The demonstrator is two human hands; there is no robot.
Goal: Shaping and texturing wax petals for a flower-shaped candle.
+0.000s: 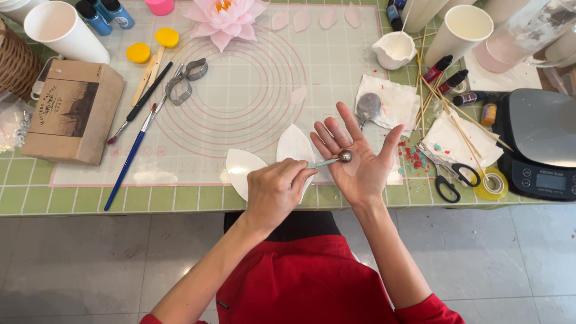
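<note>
A thin, pale pink petal (351, 164) lies in the palm of the right hand (359, 161), and the steel ball of a ball tool (336, 159) is pressed onto its upper part. The petal is judged to be in the course of being thinned and cupped against the palm; the step looks in progress, not finished. The next stroke calls for light, even pressure, since so thin a piece could tear or stick to the skin.

The right hand is held flat and palm up, just above the desk's (90, 195) near edge, fingers spread and slightly raised, so the petal is only cradled, not gripped. The left hand (275, 191) is closed around the tool's pale green handle in a pinch, knuckles up, wrist bent inward toward the other palm.

Beneath the hands, two white leaf-shaped formers (245, 170) rest on the translucent work mat (252, 90) with its pink ring markings. Farther back on the mat a finished pink flower (225, 18) stands, with loose petals (312, 19) laid in a row beside it. To the left, brushes (133, 155), metal cutters (183, 81) and a brown box (75, 111) are seen; to the right, wooden skewers (456, 120), scissors (453, 177) and a black kitchen scale (540, 144).
</note>
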